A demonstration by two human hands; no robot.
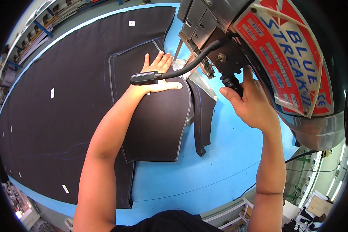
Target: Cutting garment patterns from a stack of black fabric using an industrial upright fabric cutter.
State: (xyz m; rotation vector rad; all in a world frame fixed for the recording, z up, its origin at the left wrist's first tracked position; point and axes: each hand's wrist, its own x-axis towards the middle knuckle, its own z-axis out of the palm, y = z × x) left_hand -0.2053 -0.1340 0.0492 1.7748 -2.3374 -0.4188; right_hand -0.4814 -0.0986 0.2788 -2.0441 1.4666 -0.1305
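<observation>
My left hand [156, 71] lies flat with spread fingers on a stack of dark fabric [150, 120] marked with chalk lines, just left of a cutting machine's upright blade [178, 52]. A black gooseneck lamp [147, 77] crosses over that hand. My right hand [249, 104] is closed round the black handle [231, 82] of the large machine [212, 27], which bears a red label. The machine's metal foot [205, 87] sits by the fabric edge. A narrow dark offcut [202, 131] hangs apart from the main piece, right of the cut edge.
A light blue table surface [220, 174] underlies the work. The dark fabric spread [54, 120] covers much of the left side, with small white tags on it. Cables run at the right near a white rack [239, 212]. Shelving and stored items line the outer edges.
</observation>
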